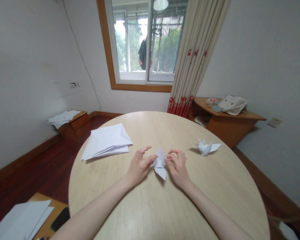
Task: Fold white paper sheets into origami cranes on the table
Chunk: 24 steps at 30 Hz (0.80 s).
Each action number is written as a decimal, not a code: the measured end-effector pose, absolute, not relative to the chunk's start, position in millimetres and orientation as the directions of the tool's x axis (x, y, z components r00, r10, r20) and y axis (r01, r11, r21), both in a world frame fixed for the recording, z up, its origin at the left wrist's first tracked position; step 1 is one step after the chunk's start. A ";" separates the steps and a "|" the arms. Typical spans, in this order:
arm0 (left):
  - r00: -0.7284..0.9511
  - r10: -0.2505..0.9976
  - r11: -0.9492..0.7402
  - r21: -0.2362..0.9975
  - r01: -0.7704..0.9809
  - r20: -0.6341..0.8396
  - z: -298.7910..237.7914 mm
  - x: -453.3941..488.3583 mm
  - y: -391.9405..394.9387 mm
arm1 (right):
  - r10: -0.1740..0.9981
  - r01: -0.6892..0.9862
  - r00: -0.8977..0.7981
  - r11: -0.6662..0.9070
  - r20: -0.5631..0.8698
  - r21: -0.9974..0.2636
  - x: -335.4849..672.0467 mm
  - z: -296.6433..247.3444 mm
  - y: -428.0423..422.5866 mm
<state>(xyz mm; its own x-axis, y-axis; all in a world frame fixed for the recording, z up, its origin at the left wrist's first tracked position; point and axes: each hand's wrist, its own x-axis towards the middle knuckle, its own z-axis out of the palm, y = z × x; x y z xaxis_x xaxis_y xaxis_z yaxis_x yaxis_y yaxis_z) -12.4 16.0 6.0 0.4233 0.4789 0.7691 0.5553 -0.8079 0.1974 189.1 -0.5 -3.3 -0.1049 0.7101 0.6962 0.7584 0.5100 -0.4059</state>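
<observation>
Pale walls [27, 66] and a curtained window [140, 43] stood behind the round wood-veneer table [210, 196], where a folded white paper piece [160, 168] sat near the middle of the frame, between the hands. Both hands were narrow and curled, the left hand [140, 166] and right hand [178, 168] bringing their fingertips to its opposite sides; how firmly they gripped could not be told. The step in hand looked like shaping a fold, and the next move seemed to call for steady, even pressure. The paper showed crisp creases and one lower point. A paper crane [205, 148] lay to the right, a folded stack [106, 141] to the left
</observation>
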 end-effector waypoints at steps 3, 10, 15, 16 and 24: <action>0.412 0.477 -0.802 0.193 0.565 0.776 7.2 -11.7 14.8 | 0.703 0.760 -0.105 0.513 0.703 -0.399 188.9 -2.9 -0.6; 0.435 0.479 -0.800 0.175 0.573 0.763 6.8 -13.1 14.1 | 0.710 0.755 -0.100 0.510 0.697 -0.411 188.7 -1.0 -1.8; 0.450 0.514 -0.791 0.201 0.578 0.730 9.1 -12.5 13.7 | 0.708 0.752 -0.096 0.512 0.700 -0.415 188.7 -1.3 -1.8; 0.451 0.528 -0.792 0.224 0.569 0.720 10.3 -12.2 13.3 | 0.708 0.751 -0.094 0.512 0.700 -0.416 188.6 -1.3 -1.8; 0.435 0.572 -0.798 0.348 0.493 0.696 15.2 -10.1 10.5 | 0.700 0.743 -0.100 0.525 0.708 -0.414 188.4 -0.3 -2.4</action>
<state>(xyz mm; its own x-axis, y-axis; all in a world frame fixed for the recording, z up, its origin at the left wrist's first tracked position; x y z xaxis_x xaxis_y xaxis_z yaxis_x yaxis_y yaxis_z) -10.1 10.5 15.2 0.4348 0.5720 0.6955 0.4930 -0.7975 0.3477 188.4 -2.4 -0.3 -0.1001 0.6996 0.7075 0.7432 0.5254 -0.4143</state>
